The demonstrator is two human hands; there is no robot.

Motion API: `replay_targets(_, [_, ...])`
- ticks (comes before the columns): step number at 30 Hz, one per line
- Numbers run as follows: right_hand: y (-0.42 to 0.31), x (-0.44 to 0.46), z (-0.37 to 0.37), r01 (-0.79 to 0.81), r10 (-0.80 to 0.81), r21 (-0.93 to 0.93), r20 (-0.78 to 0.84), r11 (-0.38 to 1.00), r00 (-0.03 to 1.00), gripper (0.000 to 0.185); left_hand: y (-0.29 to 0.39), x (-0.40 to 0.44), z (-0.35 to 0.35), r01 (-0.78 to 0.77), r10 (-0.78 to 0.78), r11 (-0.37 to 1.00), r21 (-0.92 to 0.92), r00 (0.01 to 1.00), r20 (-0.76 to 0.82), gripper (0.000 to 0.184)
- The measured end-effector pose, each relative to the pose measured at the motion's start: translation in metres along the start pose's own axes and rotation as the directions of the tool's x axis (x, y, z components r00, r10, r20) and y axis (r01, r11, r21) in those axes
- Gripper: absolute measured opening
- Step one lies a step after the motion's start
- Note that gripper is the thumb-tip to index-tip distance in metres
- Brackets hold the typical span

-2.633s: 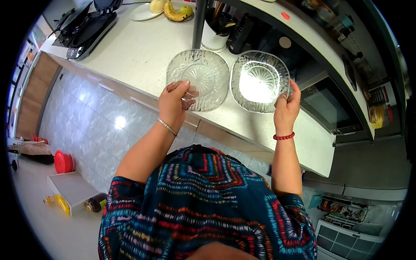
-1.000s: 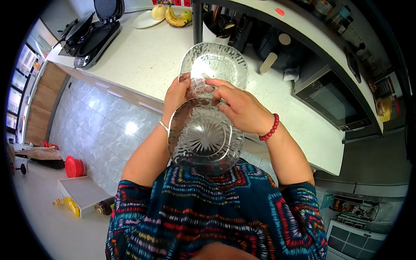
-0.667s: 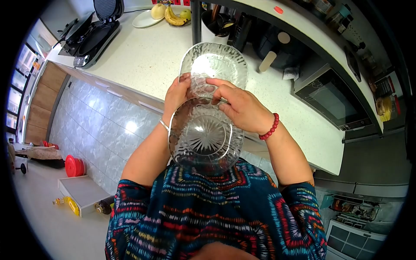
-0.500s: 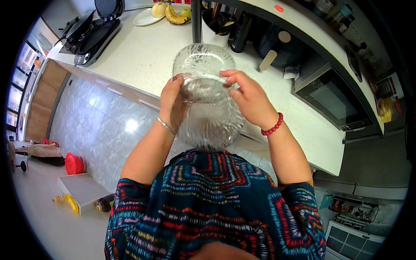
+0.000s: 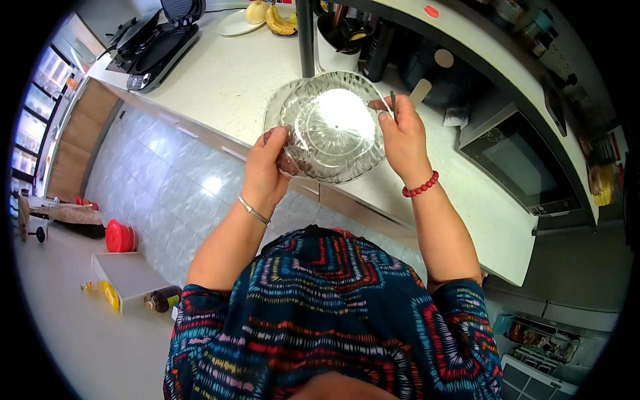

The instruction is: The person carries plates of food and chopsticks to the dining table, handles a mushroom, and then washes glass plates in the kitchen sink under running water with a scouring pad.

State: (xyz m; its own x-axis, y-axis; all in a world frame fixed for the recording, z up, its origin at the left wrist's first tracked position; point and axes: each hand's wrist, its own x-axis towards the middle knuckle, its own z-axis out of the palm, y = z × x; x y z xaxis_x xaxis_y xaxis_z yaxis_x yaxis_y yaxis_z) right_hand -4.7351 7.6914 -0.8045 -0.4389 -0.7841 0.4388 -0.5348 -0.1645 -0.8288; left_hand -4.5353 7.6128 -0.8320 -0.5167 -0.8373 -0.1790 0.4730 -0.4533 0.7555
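Observation:
A clear glass plate [image 5: 337, 127] with a wavy rim and a ray pattern is raised above the counter's front edge, its face catching a bright glare. A second clear rim [image 5: 275, 100] shows behind it at the left; whether my hands hold that piece too, I cannot tell. My left hand [image 5: 267, 160] grips the lower left rim, thumb on the near face and fingers partly hidden behind the glass. At the right rim my right hand [image 5: 403, 137] is closed on the plate. A narrow dark strip [image 5: 393, 105] shows by its fingers, too small to name.
On the white counter [image 5: 247, 63] stand an open electric griddle [image 5: 160, 57], a white plate [image 5: 233, 24], bananas [image 5: 280, 23] and a utensil holder [image 5: 337, 57]. A black post [image 5: 305, 40] rises behind the glass. The microwave [image 5: 523, 160] sits at the right under a shelf.
The glass plate has moved up and away from my body, from low near my chest to over the other clear piece. My right hand has shifted from its top to its right rim.

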Motion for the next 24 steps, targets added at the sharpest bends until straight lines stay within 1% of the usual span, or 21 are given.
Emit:
replay_targets(1, [0.002, 0.000, -0.001, -0.037, 0.036, 0.042, 0.012, 0.998, 0.999, 0.014, -0.003, -0.001, 0.000, -0.026, 0.025, 0.999, 0.044, 0.999, 0.022, 0.023])
replay_targets(2, [0.003, -0.001, -0.001, -0.074, 0.072, 0.083, 0.026, 0.994, 0.997, 0.014, -0.004, -0.003, 0.001, -0.031, 0.030, 0.998, 0.046, 0.999, 0.018, 0.023])
replay_targets(3, [0.004, -0.002, -0.001, -0.072, 0.069, 0.089, 0.029, 0.993, 0.997, 0.014, -0.004, -0.006, 0.003, -0.049, 0.051, 0.996, 0.080, 0.998, -0.022, 0.023])
replay_targets(4, [0.004, -0.003, 0.001, -0.122, 0.117, 0.114, 0.047, 0.986, 0.992, 0.014, -0.004, -0.009, 0.003, -0.065, 0.073, 0.991, 0.114, 0.995, -0.062, 0.023])
replay_targets(5, [0.003, -0.003, 0.003, -0.172, 0.164, 0.137, 0.065, 0.976, 0.984, 0.014, -0.004, -0.011, 0.002, -0.069, 0.077, 0.991, 0.115, 0.995, -0.064, 0.023])
replay_targets(7, [0.002, -0.003, 0.004, -0.197, 0.185, 0.148, 0.088, 0.969, 0.979, 0.014, -0.002, -0.014, 0.003, -0.075, 0.093, 0.988, 0.134, 0.987, -0.133, 0.019])
replay_targets(8, [0.002, -0.001, 0.002, -0.221, 0.206, 0.151, 0.104, 0.964, 0.973, 0.014, -0.003, -0.015, 0.007, -0.078, 0.097, 0.987, 0.138, 0.985, -0.142, 0.019])
replay_targets(10, [0.009, 0.002, -0.002, -0.232, 0.212, 0.177, 0.126, 0.956, 0.969, 0.014, -0.007, -0.014, 0.017, -0.125, 0.148, 0.985, 0.121, 0.965, -0.216, 0.027])
replay_targets(12, [0.014, 0.005, -0.005, -0.244, 0.217, 0.203, 0.148, 0.948, 0.965, 0.014, -0.006, -0.016, 0.028, -0.137, 0.174, 0.977, 0.163, 0.957, -0.234, 0.028])
replay_targets(14, [0.017, 0.005, -0.005, -0.269, 0.231, 0.278, 0.161, 0.922, 0.960, 0.014, -0.007, -0.019, 0.034, -0.148, 0.199, 0.967, 0.205, 0.948, -0.251, 0.029])
replay_targets(15, [0.017, 0.004, -0.005, -0.265, 0.224, 0.281, 0.172, 0.922, 0.959, 0.014, -0.010, -0.019, 0.035, -0.201, 0.279, 0.943, 0.266, 0.913, -0.298, 0.028])
replay_targets(16, [0.017, 0.003, -0.007, -0.298, 0.245, 0.299, 0.205, 0.906, 0.948, 0.014, -0.015, -0.020, 0.036, -0.247, 0.358, 0.912, 0.328, 0.870, -0.340, 0.028])
replay_targets(17, [0.021, 0.002, -0.010, -0.331, 0.262, 0.318, 0.241, 0.888, 0.934, 0.015, -0.020, -0.021, 0.039, -0.255, 0.370, 0.908, 0.331, 0.860, -0.351, 0.028])
replay_targets(18, [0.028, 0.002, -0.012, -0.328, 0.252, 0.324, 0.256, 0.887, 0.934, 0.015, -0.024, -0.021, 0.043, -0.261, 0.371, 0.910, 0.321, 0.860, -0.350, 0.026])
replay_targets(19, [0.032, 0.001, -0.010, -0.321, 0.239, 0.386, 0.246, 0.865, 0.940, 0.016, -0.027, -0.022, 0.043, -0.268, 0.372, 0.912, 0.311, 0.860, -0.349, 0.025])
replay_targets(20, [0.031, 0.001, -0.003, -0.313, 0.228, 0.446, 0.235, 0.838, 0.945, 0.017, -0.024, -0.024, 0.034, -0.276, 0.384, 0.908, 0.315, 0.851, -0.360, 0.025])
replay_targets(22, [0.014, -0.005, 0.032, -0.298, 0.209, 0.439, 0.239, 0.848, 0.948, 0.017, 0.005, -0.034, -0.007, -0.286, 0.338, 0.933, 0.218, 0.904, -0.261, 0.025])
replay_targets(23, [0.000, -0.006, 0.055, -0.280, 0.194, 0.432, 0.232, 0.857, 0.953, 0.017, 0.024, -0.042, -0.029, -0.266, 0.338, 0.926, 0.266, 0.901, -0.274, 0.032])
replay_targets(24, [-0.017, -0.007, 0.076, -0.282, 0.191, 0.432, 0.242, 0.857, 0.951, 0.017, 0.045, -0.050, -0.048, -0.269, 0.342, 0.926, 0.265, 0.896, -0.283, 0.032])
